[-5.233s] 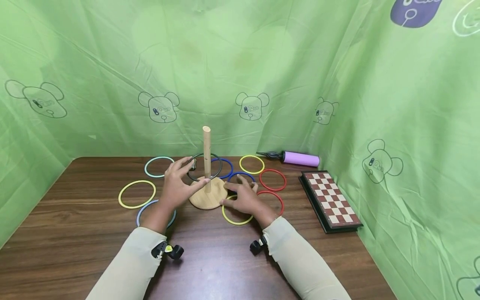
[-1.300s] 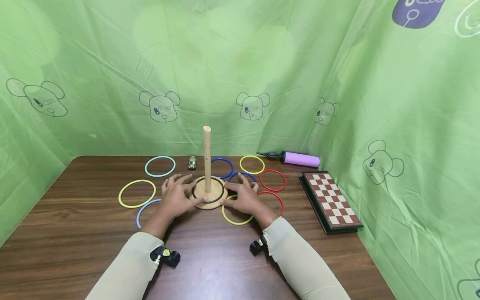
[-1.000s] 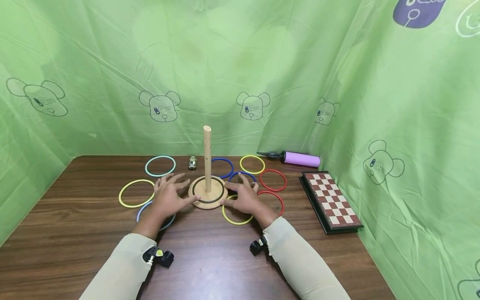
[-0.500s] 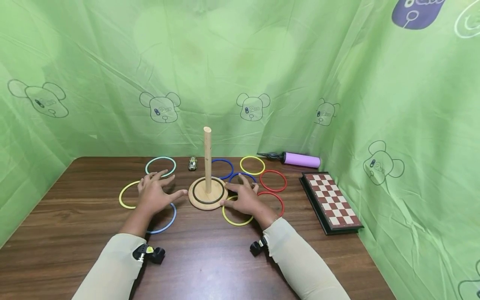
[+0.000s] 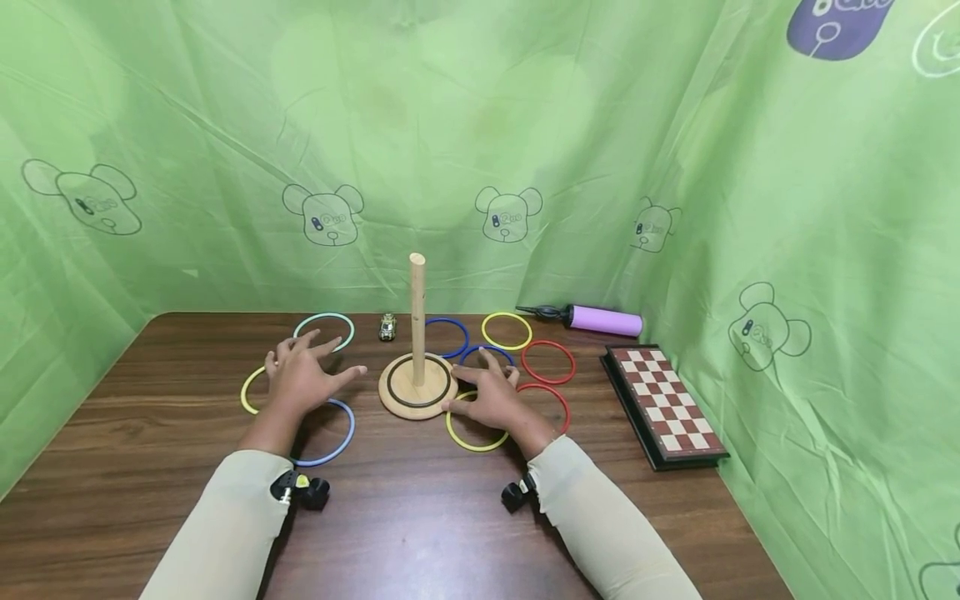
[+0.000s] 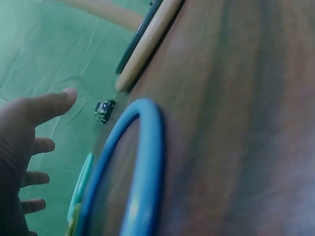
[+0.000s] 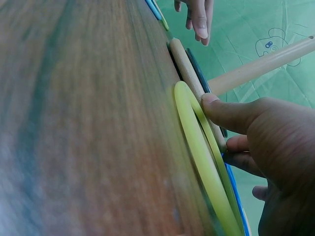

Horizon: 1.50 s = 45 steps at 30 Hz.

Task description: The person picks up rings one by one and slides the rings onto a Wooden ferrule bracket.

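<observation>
A wooden ring-toss stand [image 5: 417,317] rises upright mid-table, with a black ring [image 5: 422,407] lying round its pole on the base. My right hand [image 5: 491,400] holds the base's right edge, thumb [image 7: 219,109] on the rim and fingers farther round it. Under that hand lies a yellow ring [image 7: 202,152]. My left hand [image 5: 300,383] hovers with spread fingers and holds nothing. Near it are a light blue ring [image 6: 150,147], a turquoise ring [image 5: 324,314] and another yellow ring [image 5: 244,393], which the hand partly hides.
Behind the stand are a toy car [image 5: 387,327] and a blue ring [image 5: 467,333]; another blue ring lies beside it. Red rings [image 5: 573,362] and a further yellow ring [image 5: 507,314] lie right. A purple pump [image 5: 606,321], a chessboard box [image 5: 666,400] and a green curtain [image 5: 420,125] border the table.
The black ring, earlier in my left hand partway up the pole, now lies on the base. My left hand has let go and moved left over the rings. The right hand has stayed put.
</observation>
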Tool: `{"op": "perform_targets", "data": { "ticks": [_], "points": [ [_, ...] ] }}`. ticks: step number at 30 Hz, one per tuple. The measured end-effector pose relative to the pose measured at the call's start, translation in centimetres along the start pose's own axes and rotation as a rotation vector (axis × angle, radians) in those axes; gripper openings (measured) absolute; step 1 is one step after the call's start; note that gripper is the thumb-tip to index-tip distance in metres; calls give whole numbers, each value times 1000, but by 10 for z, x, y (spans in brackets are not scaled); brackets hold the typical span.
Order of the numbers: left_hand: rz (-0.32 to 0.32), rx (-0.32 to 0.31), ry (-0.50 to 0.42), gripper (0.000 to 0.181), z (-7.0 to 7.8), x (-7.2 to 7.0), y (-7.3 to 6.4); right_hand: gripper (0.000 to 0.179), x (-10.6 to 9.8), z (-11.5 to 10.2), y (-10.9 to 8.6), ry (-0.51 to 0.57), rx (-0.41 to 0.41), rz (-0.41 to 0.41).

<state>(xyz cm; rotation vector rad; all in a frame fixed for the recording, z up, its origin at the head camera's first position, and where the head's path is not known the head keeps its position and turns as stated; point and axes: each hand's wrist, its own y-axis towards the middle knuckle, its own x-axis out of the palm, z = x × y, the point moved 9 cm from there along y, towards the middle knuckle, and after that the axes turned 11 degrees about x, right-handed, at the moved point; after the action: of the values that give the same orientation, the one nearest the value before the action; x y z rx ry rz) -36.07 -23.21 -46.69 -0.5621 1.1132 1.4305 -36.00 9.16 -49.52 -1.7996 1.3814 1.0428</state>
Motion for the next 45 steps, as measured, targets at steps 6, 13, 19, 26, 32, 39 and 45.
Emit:
{"op": "perform_targets", "data": {
  "ticks": [6, 13, 19, 26, 32, 39, 45],
  "points": [
    [-22, -3, 29, 91, -9, -10, 8, 68, 0, 1, 0, 4, 6, 5],
    [-71, -37, 21, 94, -28, -15, 3, 69, 0, 1, 0, 12, 7, 0],
    [-120, -73, 25, 100, -43, -12, 5, 69, 0, -1, 1, 8, 8, -5],
    [-190, -100, 22, 104, -52, -3, 25, 68, 0, 1, 0, 12, 7, -2],
    [-220, -125, 9, 101, -60, -1, 36, 68, 0, 1, 0, 19, 0, 0],
    [-264, -161, 31, 98, -72, 5, 41, 67, 4, 1, 0, 26, 0, -18],
    [-265, -154, 28, 100, -68, 6, 45, 68, 1, 1, 1, 27, -4, 2]
  ]
}}
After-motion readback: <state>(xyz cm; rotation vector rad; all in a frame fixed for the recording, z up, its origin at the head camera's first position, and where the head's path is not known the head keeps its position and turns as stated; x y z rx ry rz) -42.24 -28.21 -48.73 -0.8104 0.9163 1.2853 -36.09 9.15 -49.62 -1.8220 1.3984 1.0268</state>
